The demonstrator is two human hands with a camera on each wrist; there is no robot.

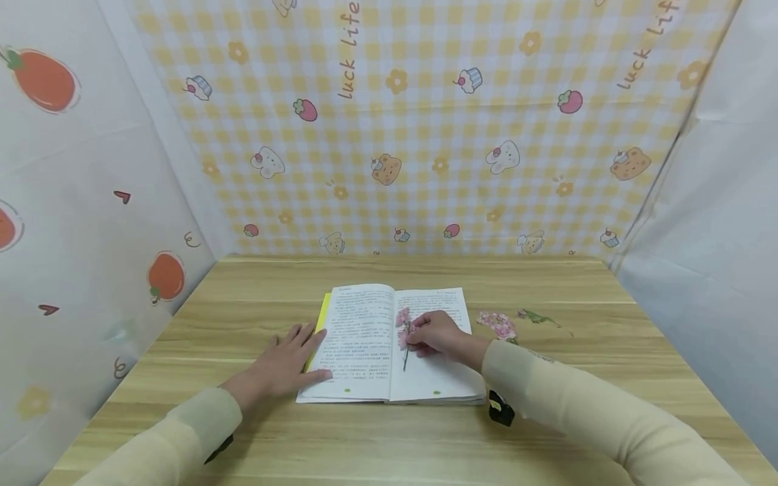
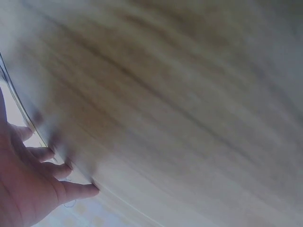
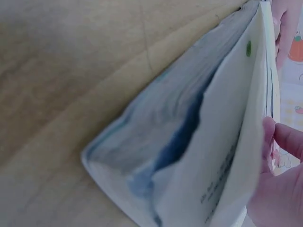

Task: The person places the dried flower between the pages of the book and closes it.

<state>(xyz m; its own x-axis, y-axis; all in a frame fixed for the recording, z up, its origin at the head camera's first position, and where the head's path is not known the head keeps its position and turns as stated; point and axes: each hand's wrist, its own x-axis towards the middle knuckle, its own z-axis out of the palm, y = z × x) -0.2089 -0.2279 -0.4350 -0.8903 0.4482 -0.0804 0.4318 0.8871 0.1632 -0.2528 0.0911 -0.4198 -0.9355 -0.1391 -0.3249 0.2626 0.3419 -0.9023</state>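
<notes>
The book [image 1: 358, 344] lies spread on the table [image 1: 395, 445], a yellow edge showing along its left side; its print is too small to read. The right hand [image 1: 440, 335] pinches a pink sprig [image 1: 404, 335] between thumb and fingers over the right page, near the gutter, its stem pointing toward the near edge. Whether the sprig touches the paper is hard to say. The hand and right sleeve [image 1: 595, 405] cover part of that page.

The left hand [image 1: 282, 361] is spread, thumb on the left page, the other fingers reaching over the book's left edge and the table beside it. The left wrist view is mostly blurred wood, with the hand cut off at the border.

Right of the book lie a pink cluster [image 1: 500, 325] and a green sprig [image 1: 537, 316]; a further bit of pink is mostly hidden by the sleeve. A dark object [image 1: 501, 409] shows partly under that forearm, perhaps a wrist camera. In the right wrist view, the book's page edges hide most of the pink sprig.
</notes>
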